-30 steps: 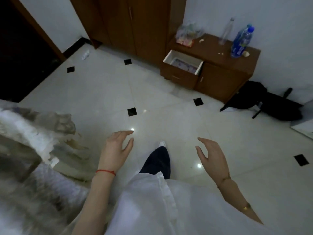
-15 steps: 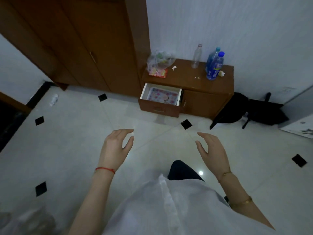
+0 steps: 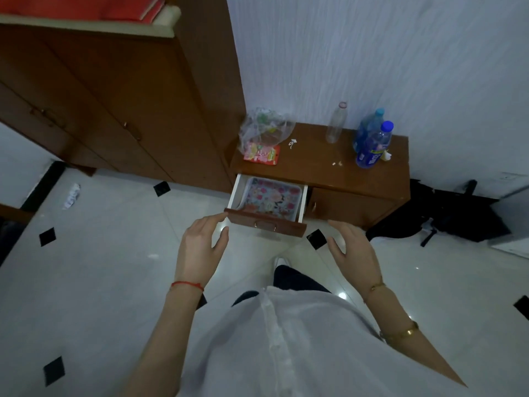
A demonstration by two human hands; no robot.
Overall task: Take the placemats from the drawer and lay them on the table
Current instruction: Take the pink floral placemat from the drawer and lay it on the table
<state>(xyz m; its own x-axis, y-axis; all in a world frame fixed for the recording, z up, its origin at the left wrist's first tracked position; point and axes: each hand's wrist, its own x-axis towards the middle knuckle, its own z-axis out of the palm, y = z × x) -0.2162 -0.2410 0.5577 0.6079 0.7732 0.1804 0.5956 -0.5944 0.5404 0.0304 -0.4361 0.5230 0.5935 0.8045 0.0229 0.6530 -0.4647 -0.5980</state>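
A small brown cabinet [image 3: 352, 173] stands against the white wall with its left drawer [image 3: 266, 224] pulled out. Inside lies a placemat [image 3: 270, 197] with a pink and teal flower pattern. My left hand [image 3: 200, 247] hovers just in front of the drawer's left corner, fingers relaxed and empty. My right hand [image 3: 353, 247] hangs to the right of the drawer front, also relaxed and holding nothing. Neither hand touches the drawer. The table is not in view.
On the cabinet top sit a clear plastic bag of snacks [image 3: 264, 133], an empty clear bottle [image 3: 336, 124] and two blue bottles [image 3: 372, 144]. A tall brown wardrobe [image 3: 128, 96] stands to the left. A black bag [image 3: 446, 216] lies on the floor at the right.
I have walked up to the cabinet; the open drawer now lies close in front of my hands. Both hands kept the same relaxed, empty pose.
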